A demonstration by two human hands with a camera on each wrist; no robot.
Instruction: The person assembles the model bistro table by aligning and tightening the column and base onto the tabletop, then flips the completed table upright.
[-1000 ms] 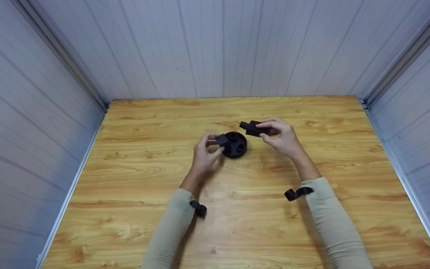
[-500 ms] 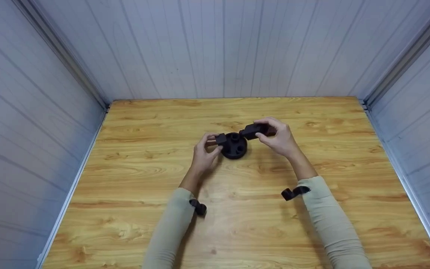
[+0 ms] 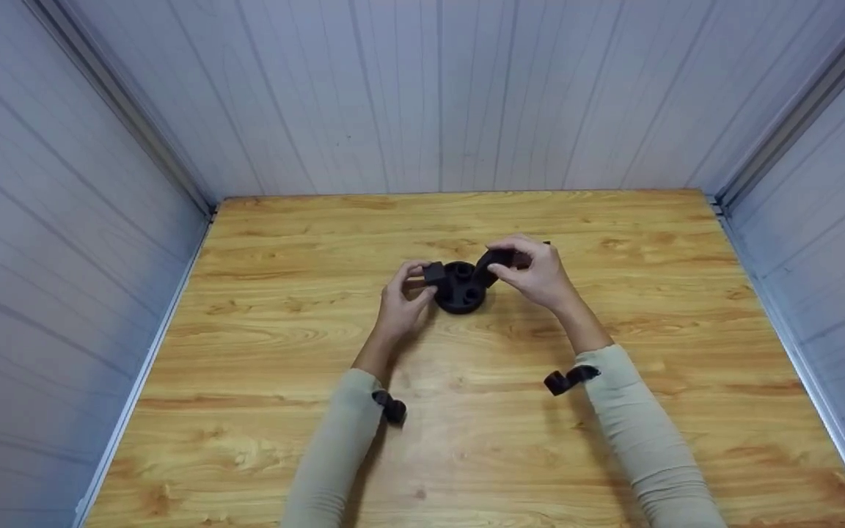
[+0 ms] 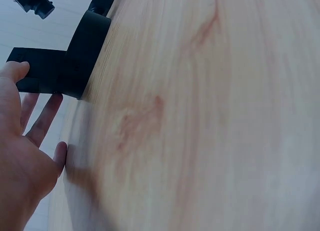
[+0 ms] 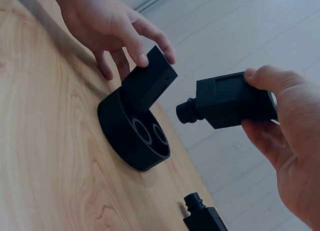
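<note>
A round black base [image 3: 459, 305] with ring-shaped sockets [image 5: 142, 131] sits on the wooden table. My left hand [image 3: 398, 301] pinches a black rectangular block [image 5: 150, 78] between thumb and fingers; it stands up from the near-left part of the base, its lower end hidden inside the rim. To the right, my right hand [image 3: 536, 275] grips a second black block [image 5: 232, 98] by its far end. A ridged round peg [image 5: 187, 111] on that block points toward the base and hangs above it, apart from the sockets in the right wrist view.
Another black block with a ridged peg [image 5: 201, 213] lies on the table beyond the base, mostly hidden by my right hand in the head view. Pale panelled walls [image 3: 422, 95] enclose the table [image 3: 320, 220] at the back and both sides. Black wrist cameras [image 3: 391, 408] sit on both sleeves.
My right hand has moved left and slightly down with its block, bringing the peg over the base and tilting it downward. The left hand stays nearly still on its block.
</note>
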